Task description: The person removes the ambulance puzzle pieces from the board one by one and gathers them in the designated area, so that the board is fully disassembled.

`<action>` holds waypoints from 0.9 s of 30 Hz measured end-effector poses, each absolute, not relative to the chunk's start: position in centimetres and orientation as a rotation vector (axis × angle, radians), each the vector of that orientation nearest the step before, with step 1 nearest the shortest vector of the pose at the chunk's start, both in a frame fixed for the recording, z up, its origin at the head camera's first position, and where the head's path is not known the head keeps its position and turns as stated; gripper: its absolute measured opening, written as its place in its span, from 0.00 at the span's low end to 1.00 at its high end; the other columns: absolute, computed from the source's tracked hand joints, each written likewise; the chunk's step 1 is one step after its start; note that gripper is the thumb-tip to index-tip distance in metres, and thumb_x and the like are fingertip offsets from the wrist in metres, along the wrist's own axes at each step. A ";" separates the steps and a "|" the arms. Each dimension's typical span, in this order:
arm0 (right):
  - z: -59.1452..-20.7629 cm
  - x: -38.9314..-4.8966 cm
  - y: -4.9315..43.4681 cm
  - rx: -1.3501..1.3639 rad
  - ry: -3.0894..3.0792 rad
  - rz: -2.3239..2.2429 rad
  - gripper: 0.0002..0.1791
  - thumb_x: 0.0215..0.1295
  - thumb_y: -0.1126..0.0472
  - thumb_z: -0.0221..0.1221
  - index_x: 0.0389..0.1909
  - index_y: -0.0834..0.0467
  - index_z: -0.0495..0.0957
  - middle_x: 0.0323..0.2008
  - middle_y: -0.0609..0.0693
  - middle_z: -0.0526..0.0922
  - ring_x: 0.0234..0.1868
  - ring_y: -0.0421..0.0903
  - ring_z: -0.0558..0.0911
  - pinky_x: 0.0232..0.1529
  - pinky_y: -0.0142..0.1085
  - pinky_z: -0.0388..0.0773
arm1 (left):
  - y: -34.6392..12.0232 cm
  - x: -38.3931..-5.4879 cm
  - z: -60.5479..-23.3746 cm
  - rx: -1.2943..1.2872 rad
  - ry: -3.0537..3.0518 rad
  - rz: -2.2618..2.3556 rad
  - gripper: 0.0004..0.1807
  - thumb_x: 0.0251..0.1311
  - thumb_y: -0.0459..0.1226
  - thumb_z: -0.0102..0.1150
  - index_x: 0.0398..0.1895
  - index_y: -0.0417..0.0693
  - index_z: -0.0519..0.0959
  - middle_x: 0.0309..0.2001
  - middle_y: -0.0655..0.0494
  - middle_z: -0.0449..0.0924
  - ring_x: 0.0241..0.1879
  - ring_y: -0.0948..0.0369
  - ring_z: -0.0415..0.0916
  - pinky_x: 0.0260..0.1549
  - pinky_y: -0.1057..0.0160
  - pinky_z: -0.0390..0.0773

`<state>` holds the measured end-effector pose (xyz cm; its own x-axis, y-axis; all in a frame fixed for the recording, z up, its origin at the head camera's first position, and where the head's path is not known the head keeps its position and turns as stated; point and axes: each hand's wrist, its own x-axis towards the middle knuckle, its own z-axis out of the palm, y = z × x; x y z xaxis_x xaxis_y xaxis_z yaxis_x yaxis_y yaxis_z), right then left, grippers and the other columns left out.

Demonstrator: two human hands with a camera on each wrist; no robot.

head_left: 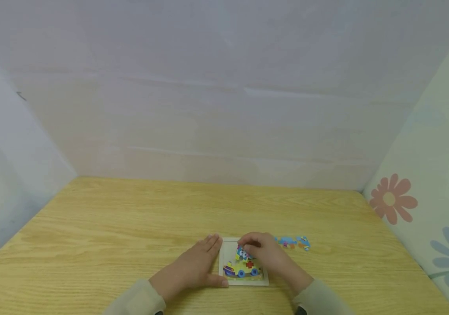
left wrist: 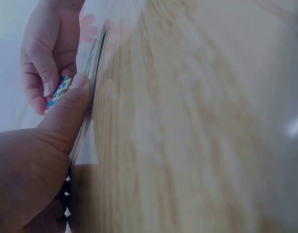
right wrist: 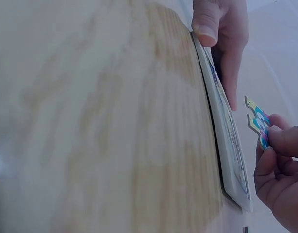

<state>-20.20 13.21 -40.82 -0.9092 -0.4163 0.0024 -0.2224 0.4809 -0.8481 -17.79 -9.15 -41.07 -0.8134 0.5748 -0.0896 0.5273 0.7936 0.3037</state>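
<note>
A square puzzle tray (head_left: 248, 283) with a pale rim lies flat on the table; its lower part shows a yellow vehicle picture (head_left: 237, 270) with blue wheels and a red cross. My left hand (head_left: 198, 264) rests along the tray's left side, fingers straight and thumb on the near left corner. Over the tray, my right hand (head_left: 268, 253) pinches a jigsaw piece (right wrist: 258, 120) between thumb and fingers. That piece has cartoon eyes on blue, yellow and pink, and is held tilted above the tray in the right wrist view. The tray's upper left part is bare.
Several loose blue and orange puzzle pieces (head_left: 303, 242) lie on the wooden table (head_left: 137, 218) right of the tray, partly hidden behind my right hand. Pale walls (head_left: 224, 131) stand behind and at both sides, the right one with printed flowers (head_left: 389, 199).
</note>
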 end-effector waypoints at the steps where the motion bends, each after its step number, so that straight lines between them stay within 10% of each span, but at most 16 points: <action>1: -40.8 -20.2 13.3 -0.543 2.533 -1.395 0.09 0.65 0.66 0.53 0.42 0.59 0.80 0.42 0.50 0.82 0.44 0.47 0.79 0.47 0.44 0.78 | -9.1 -17.8 -41.1 0.867 2.805 0.398 0.58 0.46 0.70 0.50 0.69 0.34 0.53 0.71 0.40 0.49 0.70 0.47 0.47 0.67 0.49 0.53; 27: -40.9 -19.5 18.9 -0.408 2.686 -1.395 0.09 0.60 0.65 0.58 0.41 0.60 0.81 0.44 0.54 0.82 0.46 0.50 0.80 0.48 0.41 0.78 | -9.2 -17.7 -40.9 0.855 2.789 0.418 0.58 0.46 0.69 0.52 0.69 0.35 0.53 0.71 0.40 0.48 0.70 0.47 0.46 0.67 0.49 0.53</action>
